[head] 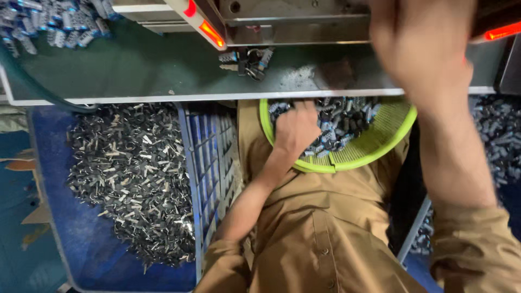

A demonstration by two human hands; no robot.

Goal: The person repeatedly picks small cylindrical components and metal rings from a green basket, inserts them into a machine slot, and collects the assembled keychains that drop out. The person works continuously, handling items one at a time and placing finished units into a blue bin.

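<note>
A lime-green round basket (380, 142) rests on my lap, holding several small grey metal parts (343, 122). My left hand (296, 130) reaches into the basket with its fingers dug down among the parts; whether it grips any is hidden. My right hand (420, 51) is raised up close to the camera, blurred, in front of the metal machine (293, 21) on the bench. Its fingers point away from me and I cannot see whether they hold anything.
A grey-green bench top (135, 68) with a white front edge runs across the top. A few loose parts (247, 59) lie under the machine, more parts (54, 21) at far left. A blue crate (49, 179) of metal pieces (133, 179) stands at left; more pieces (496, 135) at right.
</note>
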